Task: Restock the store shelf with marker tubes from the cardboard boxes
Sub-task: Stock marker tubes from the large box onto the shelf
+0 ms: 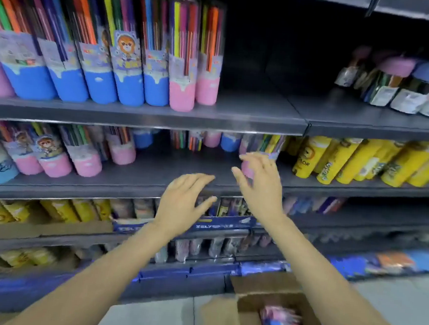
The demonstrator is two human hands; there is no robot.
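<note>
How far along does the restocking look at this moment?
Done: a full row of marker tubes stands on the top shelf, left side. In hand: both hands are open; the right hand is at a pink-based tube on the second shelf, the left hand empty. Left: bare shelf stretches, and tubes remain in the cardboard box.

Yellow tube (pixel 305 160) — partial print "LOR" legible.

I see dark grey metal shelving (pixel 252 108) in tiers across the view; pale grey tiled floor (pixel 403 303) at lower right, upper tier back in shadow.
</note>
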